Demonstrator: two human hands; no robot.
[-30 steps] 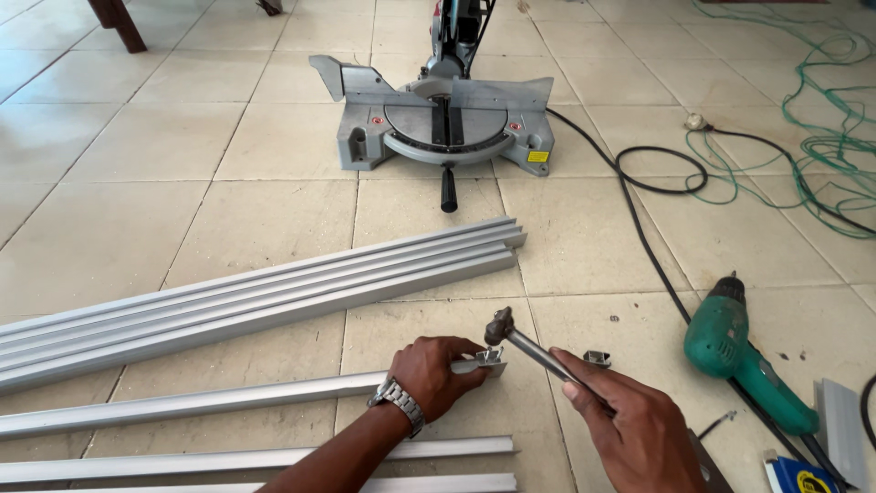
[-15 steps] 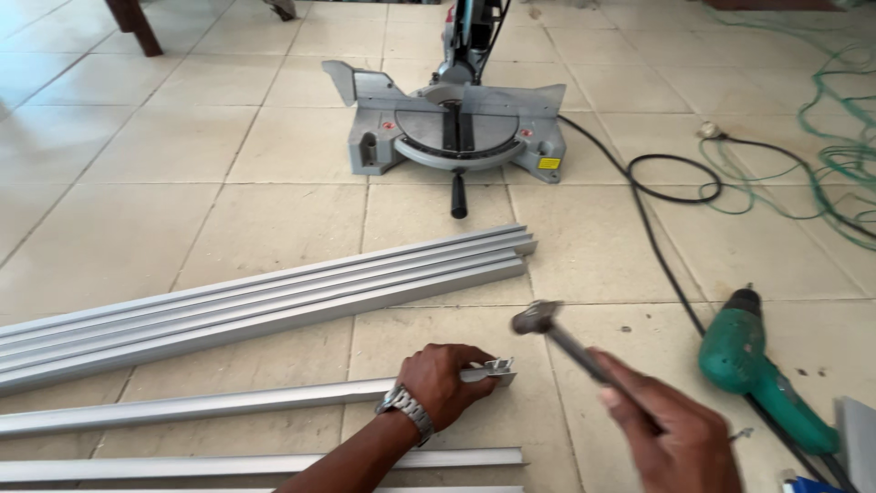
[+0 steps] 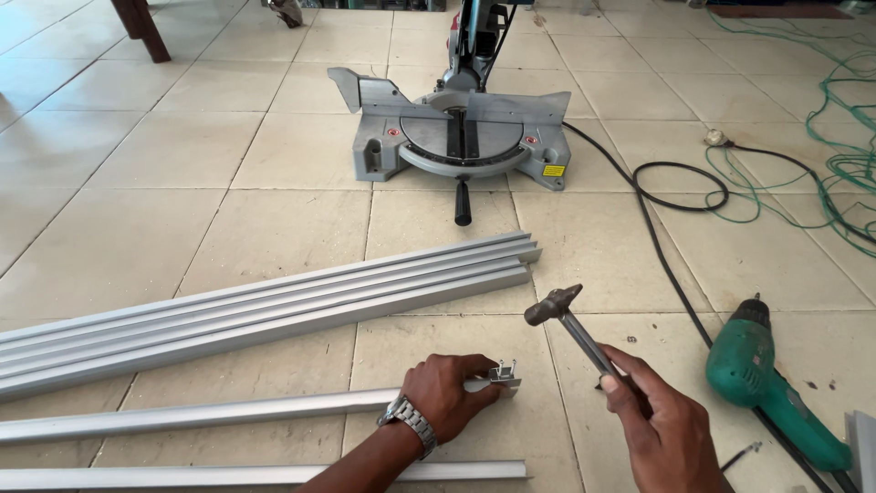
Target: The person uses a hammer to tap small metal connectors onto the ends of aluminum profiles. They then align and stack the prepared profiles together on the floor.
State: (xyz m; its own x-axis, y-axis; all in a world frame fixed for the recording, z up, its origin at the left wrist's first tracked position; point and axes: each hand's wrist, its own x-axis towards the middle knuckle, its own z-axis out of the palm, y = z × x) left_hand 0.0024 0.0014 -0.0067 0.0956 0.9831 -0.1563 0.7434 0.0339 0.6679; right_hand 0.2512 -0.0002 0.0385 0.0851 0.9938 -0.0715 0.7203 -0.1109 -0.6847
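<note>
My left hand [image 3: 447, 391], with a metal wristwatch, grips the end of a long aluminium profile [image 3: 201, 416] lying on the tiled floor. A small metal bracket [image 3: 503, 372] sticks up at that end, just past my fingers. My right hand [image 3: 662, 429] holds a small metal hammer [image 3: 568, 321] by its handle, the head raised above and to the right of the bracket, not touching it.
A bundle of long aluminium profiles [image 3: 265, 310] lies diagonally ahead, another profile [image 3: 274, 475] near the bottom edge. A grey mitre saw [image 3: 456, 128] stands further back. A green power drill [image 3: 776, 383] and black cable [image 3: 675, 274] lie at right, green cord [image 3: 839, 164] beyond.
The hammer head has lifted away from the bracket at the profile's end, up and to the right. My left hand has stayed on the profile.
</note>
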